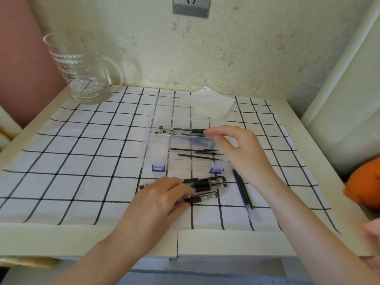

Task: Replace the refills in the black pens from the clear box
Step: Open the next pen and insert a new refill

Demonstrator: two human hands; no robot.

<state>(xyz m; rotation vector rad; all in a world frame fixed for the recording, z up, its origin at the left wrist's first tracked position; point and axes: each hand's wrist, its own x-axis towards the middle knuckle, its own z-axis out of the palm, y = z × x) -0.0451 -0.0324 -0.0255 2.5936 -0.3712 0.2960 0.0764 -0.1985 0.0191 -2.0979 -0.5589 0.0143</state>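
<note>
**Box** [158, 147]: clear, open (whether the lid is off or folded back I cannot tell), blue latches toward me. It sits on a checked cloth [82, 161] over the counter [123, 239].

**Inside, far compartment:** boxed pens [178, 129], two or three, lying flat.

**Inside, near compartment:** refills [195, 152], a few thin black sticks.

**In front of the box:** pens [209, 182], a cluster with black grips and clear barrels, lying side by side.

**Front right of the box:** loose refills [243, 192], dark, lying at a slant.

**Left hand** [162, 194]: in front of the box, palm down. The fingers are nearly straight and laid across the pens, with the thumb beside the nearest one. It looks to be resting on them, not gripping.

**Right hand** [236, 149]: over the box's right end. Thumb and forefinger are drawn together at the wall between the compartments, by the end of a boxed pen. From my feed I cannot tell whether they pinch the pen, the wall or nothing.

**Handling (my judgement):** the pens should be light, stiff, smooth on the barrel and prone to roll. I would take one by the rubber grip and hold the barrel with the other hand to unscrew it. The refills are lighter still and slender, so they are likely to flex or skid. I would pinch one at mid-length, clear of the inked tip.

**Behind the box:** a tissue [211, 105]. Farther back and left is a jug [82, 75] with a little water in it.
</note>
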